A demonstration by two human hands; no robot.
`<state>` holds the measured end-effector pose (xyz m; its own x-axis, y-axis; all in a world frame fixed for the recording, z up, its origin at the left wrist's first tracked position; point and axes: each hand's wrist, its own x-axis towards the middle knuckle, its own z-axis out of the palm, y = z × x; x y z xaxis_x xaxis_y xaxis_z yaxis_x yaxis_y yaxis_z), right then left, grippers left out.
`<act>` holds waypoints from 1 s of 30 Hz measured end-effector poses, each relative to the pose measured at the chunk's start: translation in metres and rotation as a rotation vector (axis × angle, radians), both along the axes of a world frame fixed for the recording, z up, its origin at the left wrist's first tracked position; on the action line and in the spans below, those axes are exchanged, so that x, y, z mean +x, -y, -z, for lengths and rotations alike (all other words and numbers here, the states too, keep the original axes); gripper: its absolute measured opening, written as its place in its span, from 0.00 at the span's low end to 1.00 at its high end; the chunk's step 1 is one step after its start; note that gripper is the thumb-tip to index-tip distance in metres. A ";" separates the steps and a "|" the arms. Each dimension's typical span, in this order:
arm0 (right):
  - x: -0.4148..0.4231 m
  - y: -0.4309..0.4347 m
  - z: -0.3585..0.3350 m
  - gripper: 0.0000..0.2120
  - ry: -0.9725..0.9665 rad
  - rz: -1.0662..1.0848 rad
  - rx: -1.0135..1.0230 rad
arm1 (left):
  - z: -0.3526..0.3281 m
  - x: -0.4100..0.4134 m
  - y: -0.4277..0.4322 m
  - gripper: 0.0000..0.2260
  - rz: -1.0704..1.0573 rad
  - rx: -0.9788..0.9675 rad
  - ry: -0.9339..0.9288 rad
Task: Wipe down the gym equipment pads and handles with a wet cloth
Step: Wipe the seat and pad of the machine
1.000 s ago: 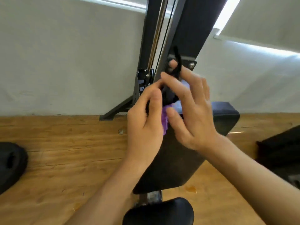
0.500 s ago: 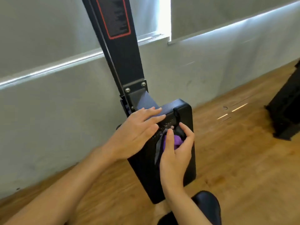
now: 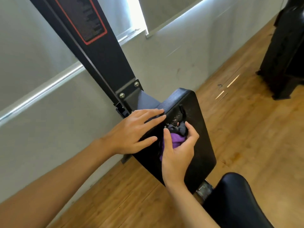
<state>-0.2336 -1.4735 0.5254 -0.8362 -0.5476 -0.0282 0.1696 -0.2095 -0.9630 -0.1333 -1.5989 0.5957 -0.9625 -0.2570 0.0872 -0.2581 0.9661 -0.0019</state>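
Purple cloth (image 3: pixel 176 139), bunched with a darker fold at its top, sits in the curled fingers (image 3: pixel 166 139) and thumb of the right hand (image 3: pixel 178 155), which grips it against the face of the black padded backrest (image 3: pixel 199 134). The left hand (image 3: pixel 133 135) lies flat on the backrest's upper left edge, fingers straight and slightly spread. Both forearms are bare.

The backrest is textured black vinyl, with pale specks just above the cloth. Below it, at the bottom right, is a glossy black seat pad (image 3: pixel 233 199), joined by a worn metal bracket (image 3: pixel 203 190).

Behind the backrest a black steel upright (image 3: pixel 105 63) slants up to the left, fixed by a plate with 2 bolts (image 3: pixel 122 95). On the upright is a black label with a red outline (image 3: pixel 88 22); its small print is too blurred to read.

The floor (image 3: pixel 246 129) is warm wood planking. The wall (image 3: pixel 49 120) is pale grey, with a bright strip of light along a ledge. Another black machine (image 3: pixel 286 55) stands at the far right.
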 end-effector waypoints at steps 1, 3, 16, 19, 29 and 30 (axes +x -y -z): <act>0.001 0.001 0.001 0.29 0.000 0.005 0.000 | 0.002 -0.001 0.000 0.26 -0.006 0.021 -0.015; 0.002 0.003 0.004 0.28 -0.013 -0.005 -0.001 | 0.005 -0.003 -0.002 0.27 -0.021 0.074 -0.049; 0.021 0.014 0.036 0.29 -0.419 -0.032 0.211 | 0.015 -0.003 -0.002 0.27 -0.007 -0.002 -0.129; 0.022 0.019 0.038 0.28 -0.519 -0.024 0.242 | 0.018 -0.002 0.001 0.28 0.010 0.013 -0.151; 0.048 0.025 0.043 0.25 -0.333 -0.014 0.184 | 0.023 -0.003 0.013 0.34 0.047 0.211 -0.172; 0.051 0.024 0.040 0.26 -0.326 -0.022 0.153 | 0.023 -0.004 0.015 0.36 0.054 0.241 -0.164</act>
<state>-0.1828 -1.4979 0.4853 -0.8027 -0.5759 0.1550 -0.1486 -0.0585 -0.9872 -0.1373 -1.6138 0.5729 -0.9534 -0.2382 0.1853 -0.1845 0.9460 0.2666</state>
